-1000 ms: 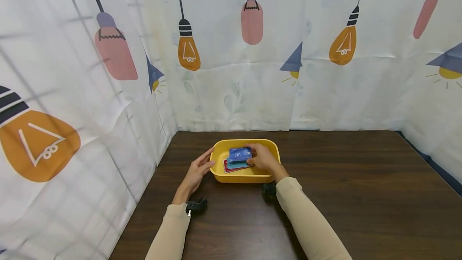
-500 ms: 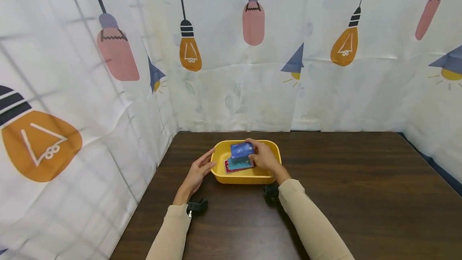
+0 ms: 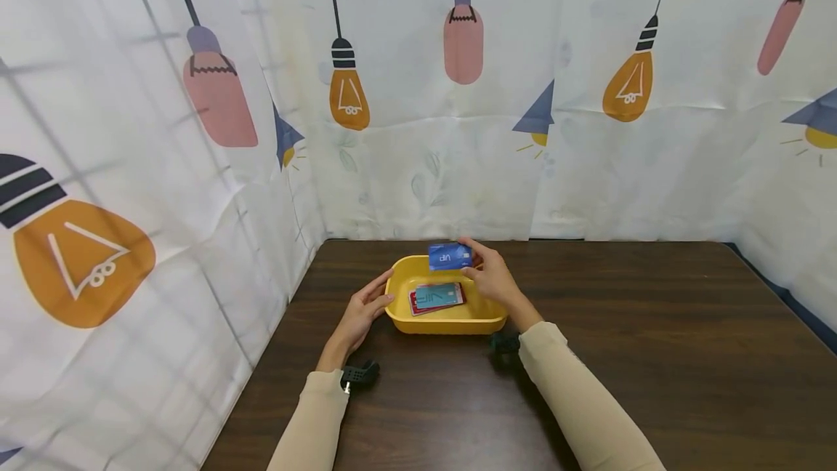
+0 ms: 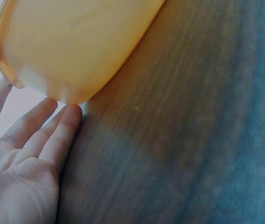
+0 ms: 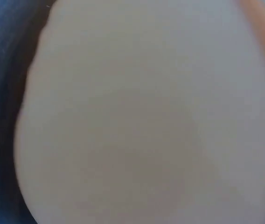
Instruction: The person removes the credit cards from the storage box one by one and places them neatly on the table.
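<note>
A blue card [image 3: 450,256] marked "VIP" is pinched at its right end between the thumb and fingers of my right hand [image 3: 495,280]. It is held up over the far side of a yellow plastic tub [image 3: 431,327]. On the tub floor a teal card [image 3: 438,296] lies across a red one [image 3: 415,306], which shows only at its edges. Against the tub's left end rests my left hand [image 3: 357,316], fingers spread. From the left wrist, extended fingertips [image 4: 72,112] touch the tub's outer wall [image 4: 76,51]. A pale blurred surface fills most of the right wrist view.
The tub stands on a dark wooden table [image 3: 654,355], toward its far left. White printed cloth [image 3: 431,166] hangs behind the table and along its left and right sides. A dark strap [image 3: 361,373] sits at the left wrist.
My right hand has lifted the blue card off the teal card, up and toward the tub's far rim. More of the teal card shows now. My left hand has stayed at the tub's end.
</note>
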The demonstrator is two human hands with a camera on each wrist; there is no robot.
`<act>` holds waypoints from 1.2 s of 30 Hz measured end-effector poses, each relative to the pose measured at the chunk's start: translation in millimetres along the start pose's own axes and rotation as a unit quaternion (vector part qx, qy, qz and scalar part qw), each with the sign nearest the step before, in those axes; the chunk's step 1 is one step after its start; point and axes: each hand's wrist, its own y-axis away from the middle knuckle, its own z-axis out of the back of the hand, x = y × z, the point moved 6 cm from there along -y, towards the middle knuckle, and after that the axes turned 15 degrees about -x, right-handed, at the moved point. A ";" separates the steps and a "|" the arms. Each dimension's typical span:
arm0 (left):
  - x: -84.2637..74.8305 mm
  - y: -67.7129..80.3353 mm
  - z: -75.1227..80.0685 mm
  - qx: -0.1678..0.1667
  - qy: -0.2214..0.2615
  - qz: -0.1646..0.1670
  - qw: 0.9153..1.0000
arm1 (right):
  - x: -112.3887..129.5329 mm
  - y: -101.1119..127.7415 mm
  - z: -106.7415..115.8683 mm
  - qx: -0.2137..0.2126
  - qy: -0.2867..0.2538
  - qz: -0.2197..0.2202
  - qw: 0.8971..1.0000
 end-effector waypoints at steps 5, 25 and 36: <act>-0.1 -1.3 0.0 -0.005 0.003 0.001 1.000 | 1.7 -1.1 21.8 -0.011 -0.008 0.017 1.000; 0.6 -0.8 1.5 -0.012 0.003 0.004 1.000 | -38.4 16.5 99.0 0.016 -0.022 -0.015 1.000; 2.2 -2.1 0.6 -0.004 0.007 0.001 1.000 | -56.8 15.4 122.3 -0.010 -0.044 -0.032 0.998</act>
